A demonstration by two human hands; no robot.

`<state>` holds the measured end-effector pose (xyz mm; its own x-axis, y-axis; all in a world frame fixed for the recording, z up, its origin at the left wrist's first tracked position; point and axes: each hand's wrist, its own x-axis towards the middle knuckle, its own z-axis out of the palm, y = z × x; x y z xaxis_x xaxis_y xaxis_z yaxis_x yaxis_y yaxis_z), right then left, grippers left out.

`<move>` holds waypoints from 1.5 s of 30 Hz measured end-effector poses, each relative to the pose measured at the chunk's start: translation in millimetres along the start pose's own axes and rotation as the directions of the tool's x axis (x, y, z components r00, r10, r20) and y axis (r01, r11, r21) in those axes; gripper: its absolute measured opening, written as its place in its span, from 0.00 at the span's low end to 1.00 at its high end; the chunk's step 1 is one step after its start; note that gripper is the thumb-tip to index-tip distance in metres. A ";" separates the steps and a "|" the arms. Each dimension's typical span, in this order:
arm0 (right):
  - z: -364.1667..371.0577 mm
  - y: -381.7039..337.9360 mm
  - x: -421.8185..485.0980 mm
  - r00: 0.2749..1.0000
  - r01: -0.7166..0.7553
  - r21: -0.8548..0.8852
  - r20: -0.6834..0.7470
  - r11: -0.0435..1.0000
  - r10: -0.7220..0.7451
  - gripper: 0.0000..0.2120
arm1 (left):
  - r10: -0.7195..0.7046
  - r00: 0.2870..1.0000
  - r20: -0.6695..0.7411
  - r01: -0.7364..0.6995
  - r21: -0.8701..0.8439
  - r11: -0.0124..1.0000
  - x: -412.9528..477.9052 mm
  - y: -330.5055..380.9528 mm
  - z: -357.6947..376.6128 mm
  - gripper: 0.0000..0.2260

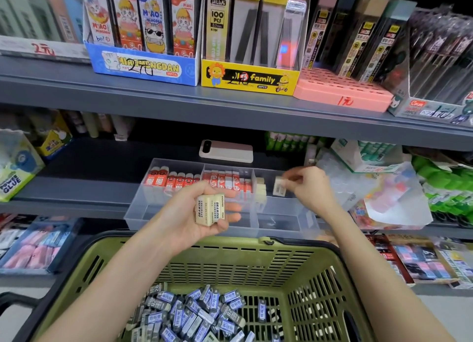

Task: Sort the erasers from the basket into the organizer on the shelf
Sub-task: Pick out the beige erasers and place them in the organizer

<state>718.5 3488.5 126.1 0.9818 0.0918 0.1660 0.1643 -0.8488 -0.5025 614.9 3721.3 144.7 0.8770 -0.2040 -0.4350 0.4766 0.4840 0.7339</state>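
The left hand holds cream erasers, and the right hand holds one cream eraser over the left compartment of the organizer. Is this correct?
No. The head view shows the right hand holding its cream eraser over the right compartment of the organizer, not the left. The left hand holds cream erasers.

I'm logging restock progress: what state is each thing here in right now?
left hand: grips a stack of cream erasers, palm up
right hand: pinches one cream eraser at the organizer's right compartment
organizer: open-topped, partly filled; red erasers in the left and middle compartments, few cream ones in the right
basket: holds a heap of blue-labelled erasers
phone: lies flat behind the organizer, camera side up
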 end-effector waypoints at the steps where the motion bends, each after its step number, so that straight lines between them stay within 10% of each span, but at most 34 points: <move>1: -2.2 1.4 -0.6 0.996 0.022 -0.022 0.084 1.000 -0.020 0.06 | 0.001 1.000 -0.011 -0.001 -0.008 1.000 0.6 -0.1 1.0 0.17; 9: -1.6 0.0 1.0 0.932 0.120 -0.135 0.356 0.984 -0.065 0.11 | -0.031 0.999 -0.032 0.028 -0.094 0.995 1.1 -1.9 12.2 0.14; 14: -4.0 -14.1 -10.6 0.952 0.176 -0.208 0.285 0.962 -0.112 0.18 | -0.037 0.999 -0.005 0.035 -0.201 0.979 -0.8 -2.5 19.7 0.19; 18: -13.4 -48.6 -41.0 0.937 0.340 0.161 0.030 0.927 -0.349 0.12 | -0.064 0.998 0.021 0.067 -0.194 0.979 0.6 -3.3 21.5 0.17; 21: -12.9 -73.4 -63.4 0.885 0.453 0.101 0.065 0.886 -0.460 0.13 | -0.059 0.997 0.057 0.069 -0.193 0.979 0.0 -4.2 23.7 0.16; 29: -17.6 -57.6 -56.7 0.972 0.197 0.462 0.022 0.865 -0.233 0.09 | -0.086 0.994 0.070 0.090 -0.061 0.994 -4.0 -0.4 19.2 0.16; 35: -4.4 -9.1 -13.5 0.999 -0.033 -0.024 -0.013 0.999 0.033 0.08 | -0.083 0.995 -0.051 0.079 -0.080 0.994 -6.2 4.9 15.6 0.19; 45: 1.3 -4.7 0.9 0.946 0.060 -0.166 0.325 0.984 -0.002 0.13 | -0.039 0.998 0.048 0.040 -0.029 0.999 -12.8 4.0 13.0 0.16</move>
<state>718.7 3493.3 127.5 0.9590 0.2579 -0.1174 0.2045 -0.9166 -0.3436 606.4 3714.8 160.0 0.8597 -0.2635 -0.4376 0.5096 0.5000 0.7002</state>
